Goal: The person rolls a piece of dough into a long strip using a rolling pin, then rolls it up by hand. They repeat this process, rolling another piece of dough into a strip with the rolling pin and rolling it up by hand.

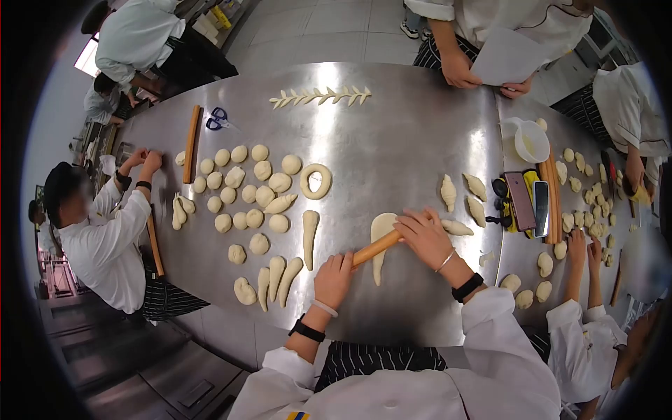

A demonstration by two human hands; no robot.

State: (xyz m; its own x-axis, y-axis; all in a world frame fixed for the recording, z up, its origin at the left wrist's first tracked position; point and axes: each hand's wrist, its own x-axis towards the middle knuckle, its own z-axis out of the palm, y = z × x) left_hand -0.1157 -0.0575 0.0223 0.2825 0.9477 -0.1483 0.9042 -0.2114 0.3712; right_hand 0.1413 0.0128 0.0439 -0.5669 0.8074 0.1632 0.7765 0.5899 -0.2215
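The left hand (333,281) is curled round the near end of a rolling pin (378,249); the right hand (424,236) lies over its far end, fingers bent and slightly apart. The flattened dough (383,225) lies under the pin between both hands, its broad part just beyond and its narrow tail on the wearer's side. Left of the left hand are a tapered dough strip (309,238) and, farther out, dough balls (260,170); right of the right hand are twisted pieces (475,210). All rest on a shiny metal table (406,133); people in white jackets stand around it, and pale floor tiles (308,24) show beyond
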